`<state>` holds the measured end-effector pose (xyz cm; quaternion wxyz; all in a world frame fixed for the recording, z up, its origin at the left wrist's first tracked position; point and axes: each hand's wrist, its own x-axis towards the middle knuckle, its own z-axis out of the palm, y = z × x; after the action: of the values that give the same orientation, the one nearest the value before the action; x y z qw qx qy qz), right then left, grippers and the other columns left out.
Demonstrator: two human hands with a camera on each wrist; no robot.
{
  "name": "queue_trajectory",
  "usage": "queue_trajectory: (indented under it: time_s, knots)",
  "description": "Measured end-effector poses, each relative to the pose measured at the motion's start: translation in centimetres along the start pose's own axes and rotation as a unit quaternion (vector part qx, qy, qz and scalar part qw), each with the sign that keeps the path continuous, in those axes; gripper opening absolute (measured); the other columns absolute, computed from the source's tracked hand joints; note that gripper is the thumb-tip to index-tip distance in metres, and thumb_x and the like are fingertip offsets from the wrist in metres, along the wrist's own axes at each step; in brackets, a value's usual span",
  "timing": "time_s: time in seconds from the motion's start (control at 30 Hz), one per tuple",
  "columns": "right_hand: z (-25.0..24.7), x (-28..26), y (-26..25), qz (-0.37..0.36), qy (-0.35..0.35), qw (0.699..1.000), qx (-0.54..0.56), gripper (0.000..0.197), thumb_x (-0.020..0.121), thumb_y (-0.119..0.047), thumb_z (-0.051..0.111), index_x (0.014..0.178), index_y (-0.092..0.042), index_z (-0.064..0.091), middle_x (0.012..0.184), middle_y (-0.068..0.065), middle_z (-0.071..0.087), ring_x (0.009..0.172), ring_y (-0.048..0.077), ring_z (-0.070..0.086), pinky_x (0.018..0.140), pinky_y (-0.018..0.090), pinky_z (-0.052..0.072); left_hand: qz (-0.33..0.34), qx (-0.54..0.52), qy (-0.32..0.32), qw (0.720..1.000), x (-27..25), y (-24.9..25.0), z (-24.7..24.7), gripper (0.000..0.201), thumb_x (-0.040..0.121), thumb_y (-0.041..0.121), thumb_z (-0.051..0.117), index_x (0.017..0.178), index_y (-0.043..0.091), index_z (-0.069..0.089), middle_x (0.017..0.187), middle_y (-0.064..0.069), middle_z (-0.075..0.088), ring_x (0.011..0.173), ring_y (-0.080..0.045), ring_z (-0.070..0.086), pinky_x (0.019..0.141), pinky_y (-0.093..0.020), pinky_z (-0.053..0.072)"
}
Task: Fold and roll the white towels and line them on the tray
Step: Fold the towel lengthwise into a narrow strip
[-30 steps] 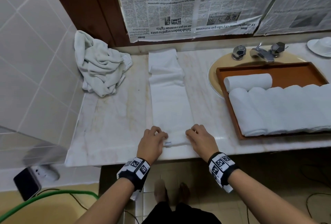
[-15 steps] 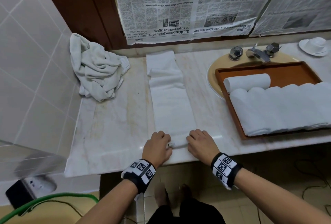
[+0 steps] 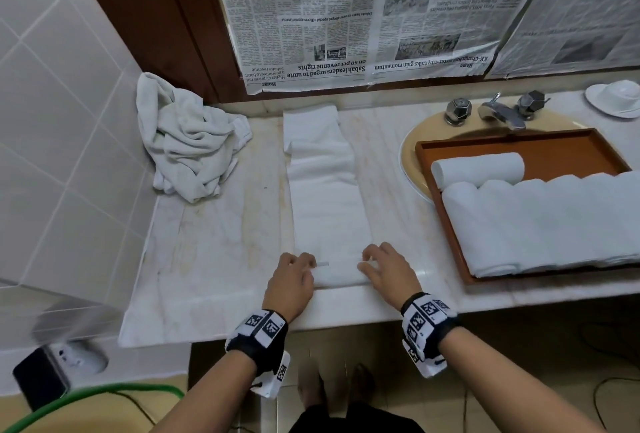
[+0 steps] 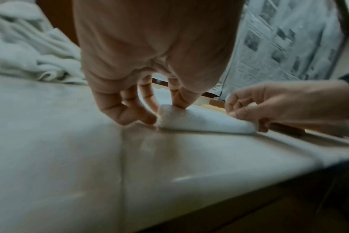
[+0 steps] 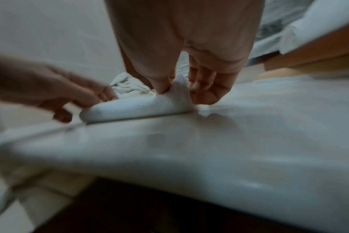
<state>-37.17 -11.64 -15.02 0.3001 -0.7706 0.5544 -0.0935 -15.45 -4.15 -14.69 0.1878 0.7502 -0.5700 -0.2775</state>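
A long folded white towel (image 3: 325, 190) lies as a strip on the marble counter (image 3: 214, 252), running from the back wall toward me. Its near end is rolled into a small roll (image 3: 341, 276) (image 4: 201, 121) (image 5: 137, 107). My left hand (image 3: 294, 280) (image 4: 137, 110) pinches the roll's left end. At the right end, my right hand (image 3: 384, 270) (image 5: 181, 91) pinches the cloth between thumb and fingers. The brown tray (image 3: 519, 147) sits over the sink at the right and holds several rolled white towels (image 3: 536, 221), with one more roll (image 3: 479, 167) lying crosswise behind them.
A crumpled heap of white towels (image 3: 187, 148) sits in the back left corner against the tiled wall. The faucet (image 3: 498, 112) and a white dish (image 3: 614, 96) stand behind the tray. Newspaper (image 3: 346, 17) covers the wall behind. The counter's front edge is just below my wrists.
Both hands have turned the towel's near end over and pushed it away from me, so the roll is thicker and sits a little farther from the counter's front edge.
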Motion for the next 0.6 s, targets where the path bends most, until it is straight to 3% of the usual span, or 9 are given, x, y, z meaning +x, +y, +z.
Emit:
queue_trajectory:
  time_s: [0.07, 0.17, 0.2, 0.27, 0.37, 0.43, 0.53, 0.6]
  knots:
    - [0.4, -0.2, 0.1, -0.052, 0.033, 0.996, -0.065, 0.011, 0.097, -0.029, 0.056, 0.098, -0.018, 0.059, 0.097, 0.001, 0.048, 0.075, 0.023, 0.053, 0.061, 0.032, 0.043, 0.012, 0.072, 0.033, 0.997, -0.3, -0.3, 0.5, 0.018, 0.098, 0.023, 0.049, 0.110, 0.025, 0.063, 0.114, 0.001, 0.046, 0.086, -0.017, 0.051, 0.061, -0.029, 0.045]
    - [0.7, -0.5, 0.1, -0.150, 0.051, 0.975, -0.157, 0.008, 0.081, -0.014, 0.071, 0.082, -0.014, 0.063, 0.088, 0.004, 0.053, 0.073, 0.024, 0.053, 0.053, 0.030, 0.044, 0.034, 0.100, 0.061, 0.993, -0.7, -0.6, 1.1, 0.014, 0.098, 0.021, 0.055, 0.104, 0.022, 0.068, 0.107, 0.001, 0.051, 0.083, -0.020, 0.055, 0.056, -0.030, 0.045]
    - [0.7, -0.6, 0.1, -0.176, 0.047, 0.970, -0.161, 0.005, 0.083, -0.018, 0.067, 0.081, -0.014, 0.064, 0.089, 0.003, 0.055, 0.075, 0.024, 0.054, 0.054, 0.032, 0.046, 0.035, 0.093, 0.062, 0.993, -0.8, -0.7, 1.3, 0.014, 0.097, 0.018, 0.057, 0.104, 0.020, 0.070, 0.106, 0.001, 0.054, 0.081, -0.022, 0.057, 0.057, -0.030, 0.045]
    - [0.5, -1.1, 0.3, -0.199, 0.018, 0.963, -0.182, 0.021, 0.083, -0.034, 0.055, 0.084, -0.016, 0.067, 0.093, 0.002, 0.058, 0.080, 0.022, 0.056, 0.058, 0.033, 0.048, 0.053, 0.080, 0.073, 0.993, -1.0, -0.9, 1.5, 0.015, 0.093, 0.010, 0.062, 0.101, 0.017, 0.072, 0.102, -0.001, 0.059, 0.078, -0.025, 0.062, 0.058, -0.030, 0.046]
    - [0.0, -1.5, 0.3, -0.198, -0.023, 0.951, -0.237, 0.029, 0.068, -0.038, 0.067, 0.089, -0.017, 0.067, 0.094, 0.001, 0.058, 0.082, 0.022, 0.057, 0.059, 0.032, 0.047, 0.073, 0.073, 0.078, 0.992, -1.8, -1.0, 1.5, 0.025, 0.093, 0.024, 0.062, 0.117, 0.020, 0.067, 0.104, 0.001, 0.062, 0.086, -0.023, 0.063, 0.066, -0.035, 0.052]
    - [0.2, -1.4, 0.2, -0.193, -0.029, 0.955, -0.225, 0.021, 0.071, -0.031, 0.063, 0.083, -0.014, 0.066, 0.090, 0.002, 0.057, 0.079, 0.024, 0.056, 0.057, 0.032, 0.046, 0.082, 0.082, 0.051, 0.992, -2.3, -1.1, 1.6, 0.042, 0.091, 0.042, 0.061, 0.130, 0.028, 0.057, 0.112, 0.005, 0.058, 0.095, -0.019, 0.056, 0.070, -0.037, 0.054]
    - [0.3, -0.7, -0.1, -0.168, -0.025, 0.973, -0.153, 0.031, 0.079, -0.032, 0.045, 0.078, -0.009, 0.065, 0.089, 0.003, 0.055, 0.082, 0.023, 0.055, 0.058, 0.032, 0.045, 0.098, 0.107, 0.041, 0.988, -2.5, -1.1, 1.7, 0.039, 0.086, 0.040, 0.067, 0.123, 0.031, 0.058, 0.113, 0.006, 0.057, 0.099, -0.022, 0.054, 0.062, -0.036, 0.054]
    - [-0.3, -0.2, -0.4, -0.125, -0.053, 0.986, -0.097, 0.033, 0.088, -0.033, 0.047, 0.092, -0.008, 0.068, 0.099, 0.003, 0.055, 0.095, 0.020, 0.051, 0.071, 0.032, 0.046, 0.090, 0.096, 0.043, 0.990, -2.0, -1.2, 1.5, 0.032, 0.088, 0.035, 0.067, 0.119, 0.026, 0.063, 0.113, 0.005, 0.060, 0.102, -0.023, 0.053, 0.067, -0.037, 0.054]
